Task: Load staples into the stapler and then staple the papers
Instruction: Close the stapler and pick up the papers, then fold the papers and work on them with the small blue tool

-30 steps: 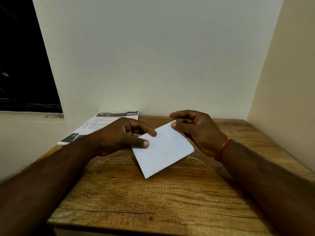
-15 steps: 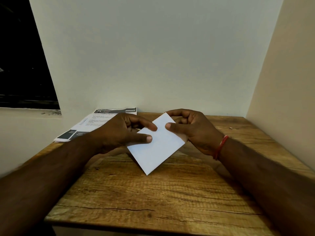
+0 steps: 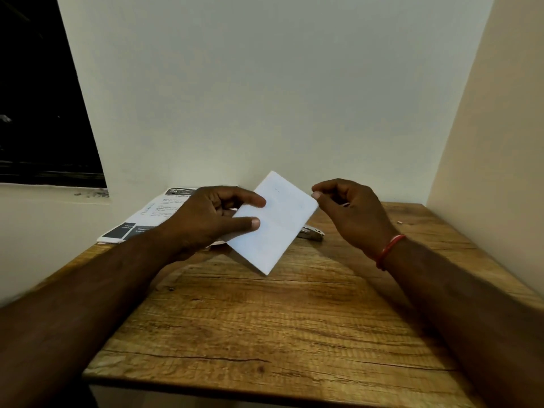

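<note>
My left hand (image 3: 210, 217) pinches a folded white paper (image 3: 273, 222) between thumb and fingers and holds it tilted above the wooden table (image 3: 265, 328). A small mark shows near the paper's upper edge. My right hand (image 3: 350, 213) hovers just off the paper's right corner, fingers curled, touching nothing I can see. A metal stapler (image 3: 312, 232) lies on the table behind the paper, mostly hidden by it.
Printed sheets (image 3: 153, 214) with dark header blocks lie at the table's far left corner against the wall. A tiny object (image 3: 399, 222) rests near the right wall. Walls close in the table at the back and right.
My right hand has let go of the paper and drawn slightly right. My left hand has lifted the paper higher, which uncovered the stapler behind it.
</note>
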### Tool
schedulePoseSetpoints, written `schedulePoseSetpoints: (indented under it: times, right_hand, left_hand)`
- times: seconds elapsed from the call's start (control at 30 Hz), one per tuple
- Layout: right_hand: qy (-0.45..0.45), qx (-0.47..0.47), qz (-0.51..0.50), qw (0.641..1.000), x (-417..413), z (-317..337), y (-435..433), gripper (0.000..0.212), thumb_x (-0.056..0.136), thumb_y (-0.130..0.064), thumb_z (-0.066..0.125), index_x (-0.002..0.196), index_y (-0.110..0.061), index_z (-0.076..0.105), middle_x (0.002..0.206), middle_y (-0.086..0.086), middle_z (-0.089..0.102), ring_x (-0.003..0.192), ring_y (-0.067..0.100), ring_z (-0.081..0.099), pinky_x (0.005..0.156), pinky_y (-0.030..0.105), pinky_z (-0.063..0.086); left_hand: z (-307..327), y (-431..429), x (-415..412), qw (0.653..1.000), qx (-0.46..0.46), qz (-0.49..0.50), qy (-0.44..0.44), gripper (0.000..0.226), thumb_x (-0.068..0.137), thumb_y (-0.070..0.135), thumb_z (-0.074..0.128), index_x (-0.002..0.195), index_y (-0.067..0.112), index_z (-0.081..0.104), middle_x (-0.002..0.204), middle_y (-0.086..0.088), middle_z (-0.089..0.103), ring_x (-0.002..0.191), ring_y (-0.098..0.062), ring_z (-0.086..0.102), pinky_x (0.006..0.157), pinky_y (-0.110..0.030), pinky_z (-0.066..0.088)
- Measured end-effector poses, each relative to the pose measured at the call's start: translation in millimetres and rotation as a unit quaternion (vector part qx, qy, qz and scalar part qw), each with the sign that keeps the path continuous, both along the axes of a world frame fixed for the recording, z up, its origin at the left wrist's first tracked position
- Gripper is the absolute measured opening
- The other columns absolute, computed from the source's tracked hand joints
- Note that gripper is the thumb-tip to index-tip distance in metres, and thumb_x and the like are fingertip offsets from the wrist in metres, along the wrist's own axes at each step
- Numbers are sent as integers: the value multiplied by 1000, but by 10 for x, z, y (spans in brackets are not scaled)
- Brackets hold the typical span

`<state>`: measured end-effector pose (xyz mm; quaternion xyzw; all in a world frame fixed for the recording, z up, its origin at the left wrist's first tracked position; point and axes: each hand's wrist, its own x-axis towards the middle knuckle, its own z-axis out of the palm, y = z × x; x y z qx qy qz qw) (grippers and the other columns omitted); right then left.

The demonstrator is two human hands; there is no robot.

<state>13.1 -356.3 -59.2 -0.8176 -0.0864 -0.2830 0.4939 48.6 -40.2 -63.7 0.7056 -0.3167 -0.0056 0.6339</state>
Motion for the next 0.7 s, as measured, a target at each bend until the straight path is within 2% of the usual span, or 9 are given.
schedulePoseSetpoints:
  times: [0.13,0.27,0.37,0.43,0.5,0.6,0.7]
  right_hand:
    - [80,-45,-9,996,46,-74,-72,20,98,-45,82,108,-28,85,102,-11,84,103,9,77,92,32,59]
    - [154,-134,14,979,46,-180,-50,32,90,-52,89,114,-31,81,106,-11,81,99,10,74,80,25,54]
    - [149,-183,0,972,30,-266,37,44,84,-53,93,121,-35,78,110,-14,80,94,3,73,76,18,51]
    - [133,-211,-17,968,33,-304,123,52,83,-54,93,129,-37,75,115,-16,76,100,2,70,86,21,53]
    - [121,-225,-31,966,46,-320,204,53,85,-50,92,134,-38,74,117,-17,75,106,6,70,95,28,55]
    - [110,-229,-41,966,70,-303,255,42,92,-35,89,132,-37,75,114,-15,75,107,11,69,102,35,58]
    - [108,-235,-46,965,30,-280,266,35,98,-24,83,130,-36,75,112,-14,73,106,11,68,98,34,57]
  left_hand:
    - [22,50,67,996,-64,62,-20,37,90,8,93,123,24,87,129,2,86,113,-18,85,85,-24,67]
    - [35,86,105,991,-108,76,19,40,91,7,92,128,20,85,129,-1,85,116,-22,83,83,-28,67]
    - [13,76,109,991,-99,90,15,39,91,8,92,127,21,86,132,0,84,120,-23,81,89,-32,67]
    - [2,68,110,991,-91,96,14,37,91,10,93,125,22,87,132,2,84,121,-23,81,93,-36,68]
    - [-10,67,118,991,-83,104,12,36,90,11,94,123,23,87,131,3,84,121,-24,81,97,-40,68]
    - [-26,77,133,990,-72,117,0,35,89,14,96,121,27,88,129,6,84,120,-21,80,98,-40,67]
    - [-30,94,147,990,-68,125,-16,37,88,17,98,121,31,88,128,9,84,117,-16,81,91,-32,66]
